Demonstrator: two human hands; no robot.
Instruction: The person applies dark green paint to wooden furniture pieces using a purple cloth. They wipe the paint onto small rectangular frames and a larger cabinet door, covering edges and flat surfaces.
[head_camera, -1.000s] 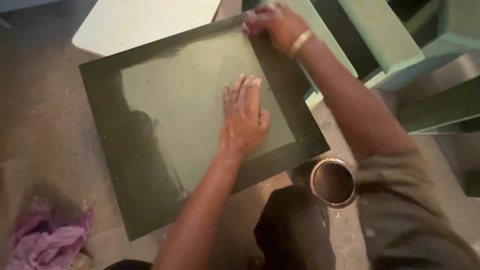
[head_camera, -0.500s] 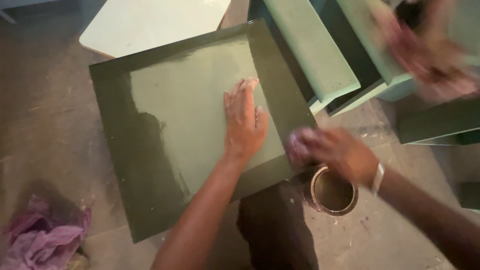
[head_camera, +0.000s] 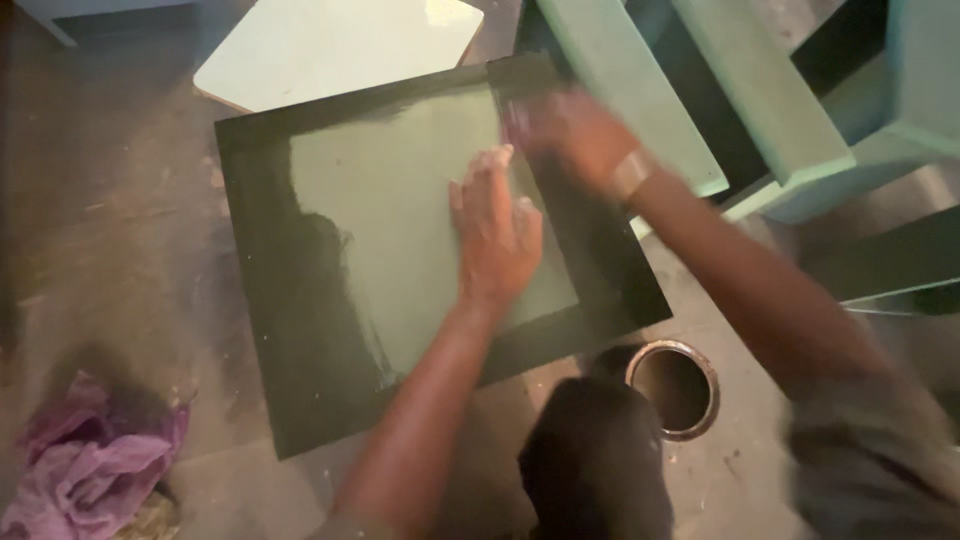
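Left hand (head_camera: 495, 235) presses flat, fingers spread, on the glossy square panel (head_camera: 400, 250); blurred right hand (head_camera: 575, 135) at its far edge, grip unclear.

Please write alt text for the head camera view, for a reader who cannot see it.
A person's left hand lies flat on a green panel on the floor, while the blurred right hand is at the panel's far edge, perhaps holding a small rag. An open can stands near the panel and a purple cloth lies at lower left.
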